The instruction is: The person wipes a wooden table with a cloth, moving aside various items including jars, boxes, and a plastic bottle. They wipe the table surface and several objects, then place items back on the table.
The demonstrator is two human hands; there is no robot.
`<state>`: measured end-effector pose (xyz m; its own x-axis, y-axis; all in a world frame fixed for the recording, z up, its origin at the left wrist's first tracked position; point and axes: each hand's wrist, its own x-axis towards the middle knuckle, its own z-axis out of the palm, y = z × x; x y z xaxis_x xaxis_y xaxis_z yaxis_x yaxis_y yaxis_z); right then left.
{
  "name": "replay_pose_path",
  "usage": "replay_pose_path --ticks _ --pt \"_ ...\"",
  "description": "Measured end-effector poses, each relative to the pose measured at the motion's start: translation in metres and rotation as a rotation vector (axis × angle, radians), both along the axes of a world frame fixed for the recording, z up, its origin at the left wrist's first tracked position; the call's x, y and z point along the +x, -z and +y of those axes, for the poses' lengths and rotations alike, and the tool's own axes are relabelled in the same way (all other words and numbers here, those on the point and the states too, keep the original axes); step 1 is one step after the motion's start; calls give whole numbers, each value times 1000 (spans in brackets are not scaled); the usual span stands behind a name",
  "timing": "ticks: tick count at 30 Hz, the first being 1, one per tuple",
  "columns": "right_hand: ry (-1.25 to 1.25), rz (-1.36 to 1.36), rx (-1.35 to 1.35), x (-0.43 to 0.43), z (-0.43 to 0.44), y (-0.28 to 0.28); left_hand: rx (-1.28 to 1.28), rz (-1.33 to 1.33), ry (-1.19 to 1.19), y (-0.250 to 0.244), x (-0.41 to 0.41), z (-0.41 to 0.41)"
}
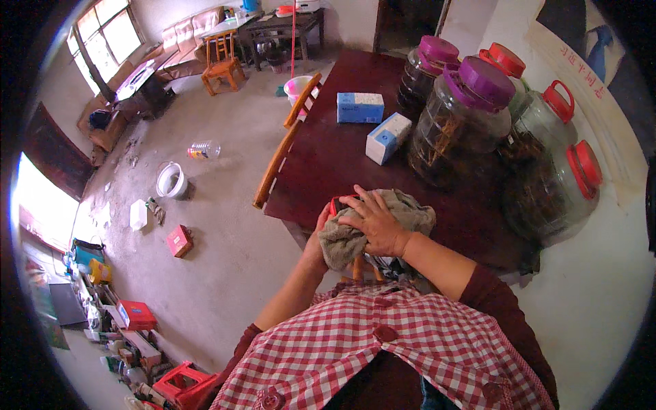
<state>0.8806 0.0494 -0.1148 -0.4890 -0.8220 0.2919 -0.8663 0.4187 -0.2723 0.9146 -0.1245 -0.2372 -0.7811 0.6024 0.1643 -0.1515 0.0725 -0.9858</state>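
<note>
My right hand [378, 225] presses a grey-green cloth [342, 247] with its fingers spread over the top. More of the cloth hangs to the right, over the near edge of a dark red table [323, 169]. From the left, my left hand [320, 230] holds a small dark object with a red edge [335, 206]. The cloth and my fingers cover most of this object, so its kind cannot be told. Two blue-and-white tissue packs [360, 108] lie on the table beyond my hands.
Large glass jars with purple and red lids [461, 128] crowd the table's right side by the wall. A wooden chair back [287, 148] stands along the left edge. On the floor are a white bucket [171, 180], a plastic bottle [204, 149] and a red box [179, 241].
</note>
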Motion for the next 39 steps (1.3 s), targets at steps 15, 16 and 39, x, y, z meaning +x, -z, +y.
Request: replay_pose_path --ticks 15,16,39 --pt "403 -60 15 -34 -33 12 3806 -890 227 -88 29 21" --pt "427 -63 -24 -34 -34 9 3670 -889 140 -77 25 20" --pt "1302 -364 -554 40 194 41 2210 61 10 -44 -95 -111"
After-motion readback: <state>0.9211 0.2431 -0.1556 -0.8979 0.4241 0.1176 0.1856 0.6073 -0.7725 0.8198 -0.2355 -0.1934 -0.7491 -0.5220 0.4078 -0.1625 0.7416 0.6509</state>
